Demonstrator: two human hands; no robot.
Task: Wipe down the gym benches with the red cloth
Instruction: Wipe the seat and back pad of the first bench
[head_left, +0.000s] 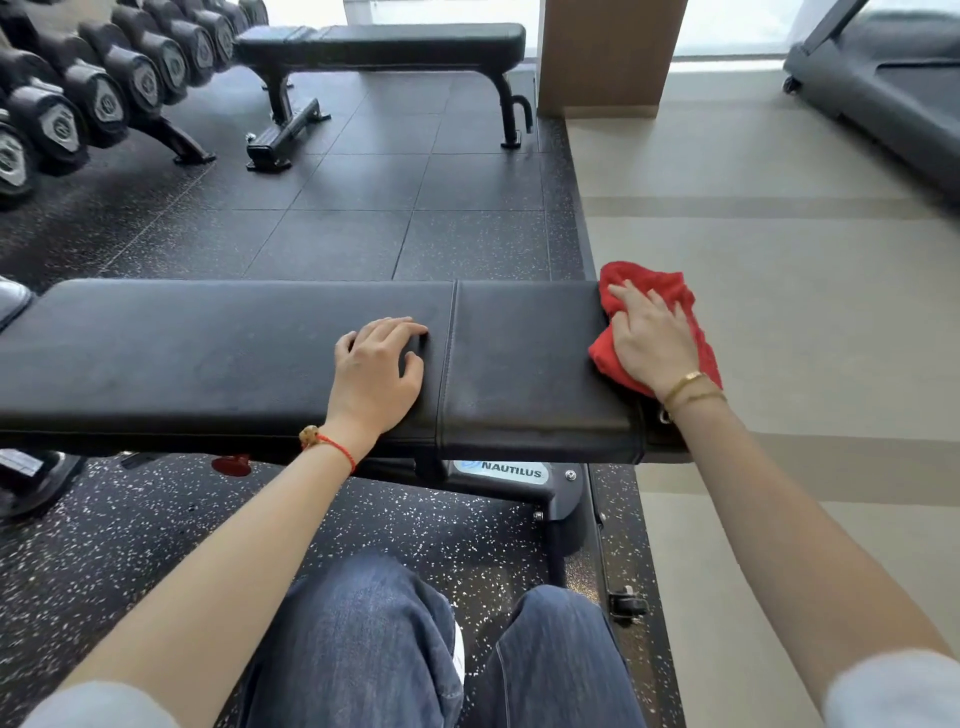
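Two black padded benches are in the room: the near bench (234, 358) runs crosswise in front of the person, and the far bench (384, 44) stands beyond it on the dark rubber floor, beside a rack of dumbbells (98, 93). The red cloth (655, 291) lies bunched at the right end of the near bench, partly overhanging the pad edge. The right hand (649, 338) lies flat on the cloth, fingers spread and nearly straight, pressing it against the pad end. The left hand (376, 364) rests palm down on the pad just left of the seam, fingers bent at the knuckles, tips touching the upholstery, nothing held. A treadmill (883, 88) stands on the pale floor at far right.
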